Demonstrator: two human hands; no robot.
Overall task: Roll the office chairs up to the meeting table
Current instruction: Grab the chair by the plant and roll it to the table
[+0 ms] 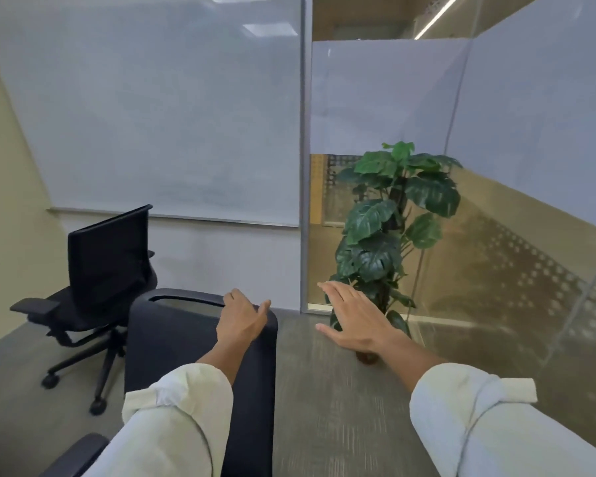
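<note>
Left hand [242, 318] grips chair back [200, 342]; right hand [353, 318] spread.

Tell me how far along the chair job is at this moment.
Nothing looks finished: no meeting table is in view. In hand: the left hand grips the top of the near chair's backrest, while the right hand hovers open beside it. Left: the second chair stands untouched by the whiteboard wall.

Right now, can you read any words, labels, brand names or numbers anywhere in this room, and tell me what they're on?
None can be read.
Whiteboard: only faint, smeared traces, no legible writing.
Near chair under the left hand: no visible label.
Far chair: no visible logo.
Glass partition: a dot pattern only, no text.
</note>
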